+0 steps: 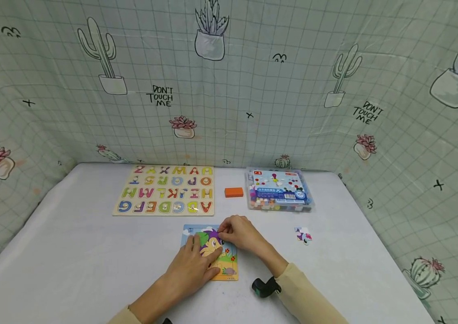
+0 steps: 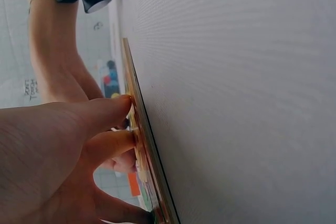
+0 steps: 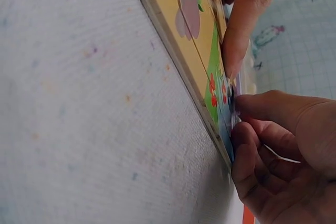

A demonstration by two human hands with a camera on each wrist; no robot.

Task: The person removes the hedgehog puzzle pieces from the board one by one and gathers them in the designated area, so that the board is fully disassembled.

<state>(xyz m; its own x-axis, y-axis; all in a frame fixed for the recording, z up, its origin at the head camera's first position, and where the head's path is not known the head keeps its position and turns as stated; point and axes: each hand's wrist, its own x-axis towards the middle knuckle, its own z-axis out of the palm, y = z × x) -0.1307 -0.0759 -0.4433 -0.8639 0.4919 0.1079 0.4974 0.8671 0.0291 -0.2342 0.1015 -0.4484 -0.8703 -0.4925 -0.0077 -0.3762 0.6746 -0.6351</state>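
- Lying flat on the near middle part of the desk [image 1: 70, 252], the picture puzzle [image 1: 229, 261] sat under both hands, with a purple-haired figure, red flowers and a green strip showing.
- Across its near-left part rested the left hand [image 1: 191, 263], fingers spread and fairly straight, touching the surface and gripping nothing.
- At its far-right part was the right hand [image 1: 240, 233], its fingers curled, thumb and forefinger almost meeting; they appeared to pinch a purple puzzle piece [image 1: 215, 234], mostly hidden by the fingers.
- Off to the right, well apart from the puzzle, lay a loose piece [image 1: 304, 236] in white, purple and pink.
- Seen edge-on in the wrist views, the puzzle looked thin and stiff, so probably light and apt to slide on the desk unless steadied by a flat hand.
- Its printed face seemed smooth, perhaps a little slippery; a piece was likely best taken by opposite edges between thumb and forefinger, since bending could have creased it, while the whole puzzle was better held by its border.
- Farther back stood an alphabet board [image 1: 163, 201] on the left, an orange block [image 1: 233, 192] and a clear plastic case [image 1: 279, 189] on the right.
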